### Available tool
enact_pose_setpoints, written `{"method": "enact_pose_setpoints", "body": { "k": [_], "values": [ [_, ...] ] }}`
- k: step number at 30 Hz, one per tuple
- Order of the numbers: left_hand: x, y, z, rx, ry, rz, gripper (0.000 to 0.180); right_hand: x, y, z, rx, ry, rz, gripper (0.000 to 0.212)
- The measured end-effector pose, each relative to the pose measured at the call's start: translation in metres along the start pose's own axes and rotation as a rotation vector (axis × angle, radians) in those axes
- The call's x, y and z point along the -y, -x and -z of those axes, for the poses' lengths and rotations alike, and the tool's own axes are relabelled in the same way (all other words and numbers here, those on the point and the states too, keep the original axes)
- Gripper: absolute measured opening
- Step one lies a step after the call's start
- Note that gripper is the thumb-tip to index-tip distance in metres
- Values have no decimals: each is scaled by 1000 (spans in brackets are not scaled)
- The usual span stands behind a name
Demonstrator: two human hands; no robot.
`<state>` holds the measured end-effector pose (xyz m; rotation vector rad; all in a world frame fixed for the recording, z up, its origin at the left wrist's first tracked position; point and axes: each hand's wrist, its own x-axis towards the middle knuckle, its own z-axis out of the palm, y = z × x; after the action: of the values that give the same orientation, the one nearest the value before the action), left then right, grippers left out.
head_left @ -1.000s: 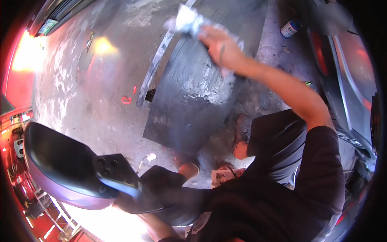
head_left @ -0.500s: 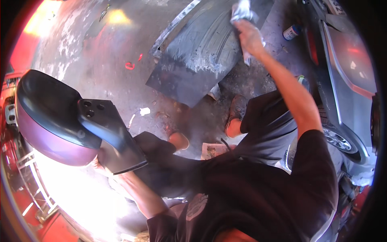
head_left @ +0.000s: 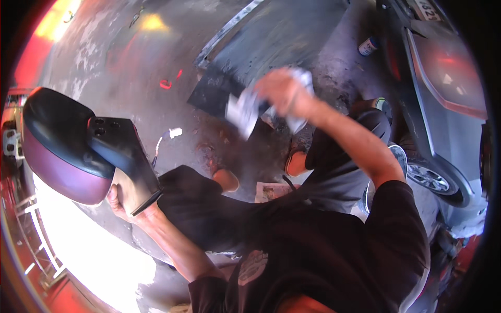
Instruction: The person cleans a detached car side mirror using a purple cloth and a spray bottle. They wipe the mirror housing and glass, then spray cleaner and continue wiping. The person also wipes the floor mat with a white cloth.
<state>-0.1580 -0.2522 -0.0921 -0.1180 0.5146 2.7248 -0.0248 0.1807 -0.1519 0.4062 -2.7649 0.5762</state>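
Here the left hand (head_left: 124, 201) grips the base of a purple car mirror (head_left: 68, 151). Right of the mirror, the right hand (head_left: 284, 91) clutches a crumpled white rag (head_left: 245, 109) above a dark panel (head_left: 271, 47) on the floor.

I see a stained grey concrete floor (head_left: 130, 78) with pale worn patches and a small red mark (head_left: 166, 83). A large dark panel (head_left: 271, 47) lies flat on it. A grey car (head_left: 443, 104) stands at right, a spray can (head_left: 368, 46) nearby. Harsh sunlight glares at lower left; red metal framework (head_left: 31, 235) edges the left.
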Motion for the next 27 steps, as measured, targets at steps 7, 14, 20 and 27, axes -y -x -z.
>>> {"method": "enact_pose_setpoints", "body": {
  "k": [7, 14, 20, 27],
  "values": [
    [-2, 3, 4, -234, -115, -166, 62, -60, 8, -27, -103, 363, -444, 47],
    [4, -3, 1, -228, -121, -182, 65, 16, -5, -70, 8, 14, 11, 43],
    [8, 3, -5, -186, -135, -223, 47, -43, -81, -52, -35, 342, -325, 44],
    [13, -1, -15, -237, -142, -251, 34, 1, -95, -114, 45, 304, -235, 47]
  ]
}}
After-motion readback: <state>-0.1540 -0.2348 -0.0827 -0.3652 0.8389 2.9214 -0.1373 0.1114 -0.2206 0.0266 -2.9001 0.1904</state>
